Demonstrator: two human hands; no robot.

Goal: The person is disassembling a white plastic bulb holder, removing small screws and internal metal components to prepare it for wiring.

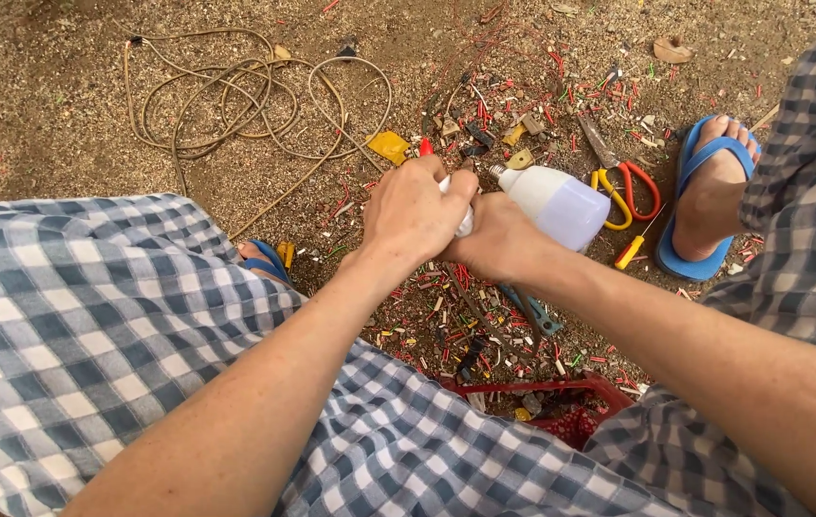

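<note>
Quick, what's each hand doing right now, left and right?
Left hand: closed around the base end of the white bulb.
Right hand: closed, holding the same bulb from below.

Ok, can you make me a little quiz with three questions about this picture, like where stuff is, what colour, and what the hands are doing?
1. Where do the scissors lie?
A. On the checked cloth
B. On the ground beside the sandalled foot
C. Inside the red basket

2. What colour are the sandals?
A. Blue
B. Green
C. Black

3. What is the right hand doing?
A. Resting flat on the ground
B. Holding the white bulb
C. Pulling the coiled cable

Answers:
1 B, the red and yellow handles rest on the dirt just left of the foot.
2 A, the strap and sole by the toes are blue.
3 B, it grips the bulb while the left hand works at its near end.
</note>
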